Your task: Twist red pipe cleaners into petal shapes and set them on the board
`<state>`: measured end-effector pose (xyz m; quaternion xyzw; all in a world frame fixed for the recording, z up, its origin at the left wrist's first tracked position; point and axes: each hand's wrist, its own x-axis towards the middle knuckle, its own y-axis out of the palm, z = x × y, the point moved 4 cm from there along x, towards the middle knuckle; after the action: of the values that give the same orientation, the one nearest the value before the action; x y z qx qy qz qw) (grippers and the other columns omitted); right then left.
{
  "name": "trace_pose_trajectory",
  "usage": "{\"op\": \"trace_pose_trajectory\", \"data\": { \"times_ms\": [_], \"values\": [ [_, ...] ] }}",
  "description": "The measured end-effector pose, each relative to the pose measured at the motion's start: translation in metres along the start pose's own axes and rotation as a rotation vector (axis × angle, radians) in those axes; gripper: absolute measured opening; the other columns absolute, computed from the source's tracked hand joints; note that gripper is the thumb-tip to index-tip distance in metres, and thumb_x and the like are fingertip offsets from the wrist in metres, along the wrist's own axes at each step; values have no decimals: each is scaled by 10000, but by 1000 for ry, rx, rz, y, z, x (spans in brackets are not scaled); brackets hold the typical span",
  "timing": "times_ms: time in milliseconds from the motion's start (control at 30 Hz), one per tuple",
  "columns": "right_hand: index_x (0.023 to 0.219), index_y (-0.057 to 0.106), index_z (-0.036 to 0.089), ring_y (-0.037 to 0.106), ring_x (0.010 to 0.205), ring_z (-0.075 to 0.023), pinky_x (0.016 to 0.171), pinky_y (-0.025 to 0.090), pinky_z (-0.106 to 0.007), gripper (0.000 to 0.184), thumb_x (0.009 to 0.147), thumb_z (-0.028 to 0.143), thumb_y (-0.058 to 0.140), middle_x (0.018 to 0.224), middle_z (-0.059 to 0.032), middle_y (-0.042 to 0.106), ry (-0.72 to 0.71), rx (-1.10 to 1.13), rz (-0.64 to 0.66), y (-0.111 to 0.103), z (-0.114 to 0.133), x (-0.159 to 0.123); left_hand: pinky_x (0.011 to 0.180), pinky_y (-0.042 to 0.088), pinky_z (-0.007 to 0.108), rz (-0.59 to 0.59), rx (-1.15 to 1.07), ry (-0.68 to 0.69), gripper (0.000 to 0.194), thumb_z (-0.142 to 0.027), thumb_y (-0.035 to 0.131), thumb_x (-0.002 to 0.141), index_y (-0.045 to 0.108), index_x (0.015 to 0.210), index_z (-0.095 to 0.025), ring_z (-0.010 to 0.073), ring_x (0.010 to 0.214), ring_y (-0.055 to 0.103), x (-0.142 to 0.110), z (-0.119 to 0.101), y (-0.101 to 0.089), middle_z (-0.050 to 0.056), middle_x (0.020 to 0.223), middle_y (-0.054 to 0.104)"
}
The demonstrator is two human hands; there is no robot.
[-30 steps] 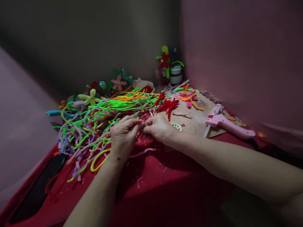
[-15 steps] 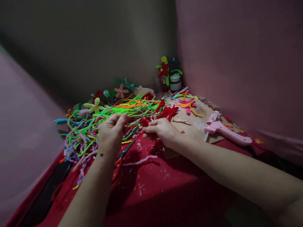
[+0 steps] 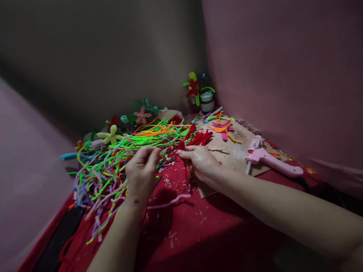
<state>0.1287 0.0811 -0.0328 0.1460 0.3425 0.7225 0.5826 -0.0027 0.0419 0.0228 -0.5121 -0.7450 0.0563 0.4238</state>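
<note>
My right hand [image 3: 200,163] pinches a looped red pipe cleaner [image 3: 180,145] between thumb and fingertips, and a red end hangs below the palm. To its left, my left hand [image 3: 142,166] is closed with thumb against the curled fingers; whatever is in them is hidden. The two hands are slightly apart. Behind them lies a big heap of pipe cleaners [image 3: 147,140], mostly green, with orange, pink and purple ones. Several red folded loops [image 3: 202,138] lie just beyond my right hand. Only the blade tip of the scissors [image 3: 158,181] shows beside my left wrist.
A pink glue gun [image 3: 273,160] rests on a cardboard sheet [image 3: 241,151] at right, near a pink and orange flower [image 3: 225,130]. Finished flowers [image 3: 112,135] stand behind the heap. A lidded cup [image 3: 207,101] is in the corner. A black object [image 3: 61,238] lies at front left.
My left hand has shifted right and down, now covering most of the scissors. My right hand still pinches the red pipe cleaner, which has moved slightly right. The view has tilted a little.
</note>
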Motion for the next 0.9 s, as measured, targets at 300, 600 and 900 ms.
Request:
{"op": "trace_pose_trajectory", "data": {
  "times_ms": [300, 600, 900],
  "values": [
    [738, 567, 141, 532, 516, -94, 502, 408, -234, 194, 586, 114, 685, 598, 24, 580, -46, 44, 134, 2, -4, -2, 644, 489, 248, 429, -881, -614, 344, -389, 677, 700, 563, 930, -161, 115, 646, 619, -20, 15, 37, 14, 784, 629],
    [554, 516, 134, 383, 417, -49, 395, 264, -206, 150, 564, 141, 666, 479, 43, 469, -40, -53, 133, 2, -5, -4, 531, 441, 192, 347, -736, -491, 171, -251, 673, 703, 592, 808, -142, 60, 508, 545, -24, 13, 41, -12, 689, 616],
    [608, 561, 137, 374, 426, -46, 434, 243, -217, 164, 612, 255, 675, 478, 58, 472, -200, -239, 105, -1, 1, -4, 464, 391, 183, 312, -655, -530, 167, -282, 668, 695, 601, 742, -137, 65, 431, 515, -23, 10, 36, -30, 541, 578]
  ]
}}
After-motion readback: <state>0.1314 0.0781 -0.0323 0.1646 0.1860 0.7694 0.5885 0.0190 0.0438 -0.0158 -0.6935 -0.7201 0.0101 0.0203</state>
